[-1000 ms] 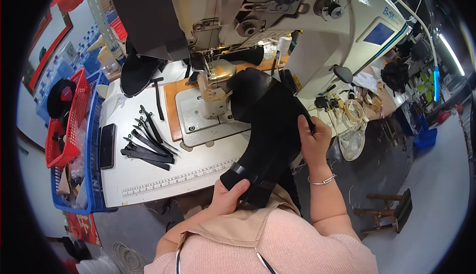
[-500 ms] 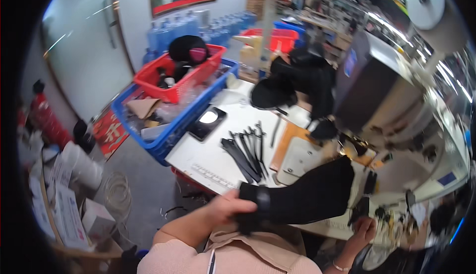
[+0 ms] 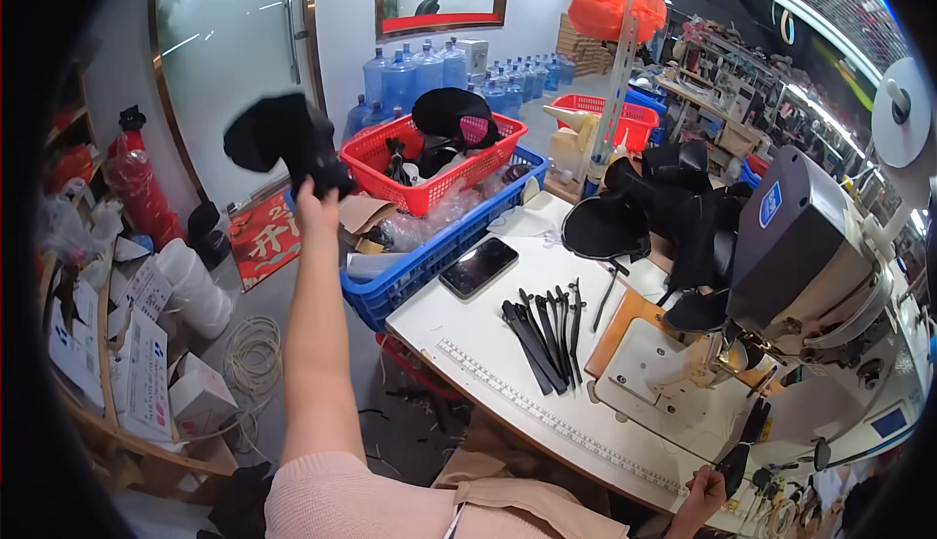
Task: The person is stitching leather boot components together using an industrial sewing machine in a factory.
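My left arm stretches out to the far left, beyond the table. In my left hand (image 3: 317, 209) is a black fabric piece (image 3: 278, 134) with a wide, rounded end, slightly blurred and held up in the air beside the baskets. My right hand (image 3: 705, 498) rests low at the table's near right edge, its fingers curled. What it holds, if anything, is hidden. Close by it lies a slim black object (image 3: 747, 437). Several black strips (image 3: 547, 339) lie on the white table (image 3: 468, 329), left of the sewing machine (image 3: 795, 246).
A red basket (image 3: 439, 183) with black pieces sits on a blue crate (image 3: 390, 290). A phone (image 3: 478, 268) and a ruler strip (image 3: 547, 410) lie on the table. More black pieces (image 3: 673, 217) are heaped beside the machine. Boxes (image 3: 146, 373) and coiled tubing (image 3: 254, 354) stand at left.
My left hand has carried the black fabric piece from in front of my body, over the table's near edge, out to the far left. My right hand stays near the table edge. The view has shifted.
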The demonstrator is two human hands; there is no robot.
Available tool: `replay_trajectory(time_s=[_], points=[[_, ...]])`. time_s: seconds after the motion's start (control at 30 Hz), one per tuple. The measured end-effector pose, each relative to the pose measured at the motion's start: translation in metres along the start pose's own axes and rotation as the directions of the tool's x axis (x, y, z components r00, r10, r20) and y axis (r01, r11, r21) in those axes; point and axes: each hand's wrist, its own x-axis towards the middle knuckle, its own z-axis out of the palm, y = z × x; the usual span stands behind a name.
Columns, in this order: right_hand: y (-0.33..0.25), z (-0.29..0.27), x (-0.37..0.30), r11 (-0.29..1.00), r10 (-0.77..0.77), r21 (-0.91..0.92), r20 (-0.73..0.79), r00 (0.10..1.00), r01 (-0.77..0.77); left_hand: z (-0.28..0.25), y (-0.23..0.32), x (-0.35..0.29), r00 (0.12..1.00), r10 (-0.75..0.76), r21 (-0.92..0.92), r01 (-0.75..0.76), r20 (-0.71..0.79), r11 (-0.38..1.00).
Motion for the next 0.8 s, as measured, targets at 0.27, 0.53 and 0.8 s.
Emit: replay_trajectory(time_s=[0.27,0.53,0.8], points=[[-0.059,0.007,0.01,0.871,0.413,-0.255,-0.084,0.907,-0.421,-0.042,-0.061,-0.01,0.931,-0.348,0.279,0.366,-0.111,0.888],[-0.001,0.016,-0.008,0.777,0.046,-0.628,0.004,0.999,-0.034,0.025,-0.095,-0.103,0.663,0.105,0.624,-0.738,0.741,0.259],[0.01,0.007,-0.025,0.65,0.0,-0.743,0.206,0.979,0.157,0.008,-0.019,0.021,0.69,0.52,0.828,-0.212,0.503,-0.52]])
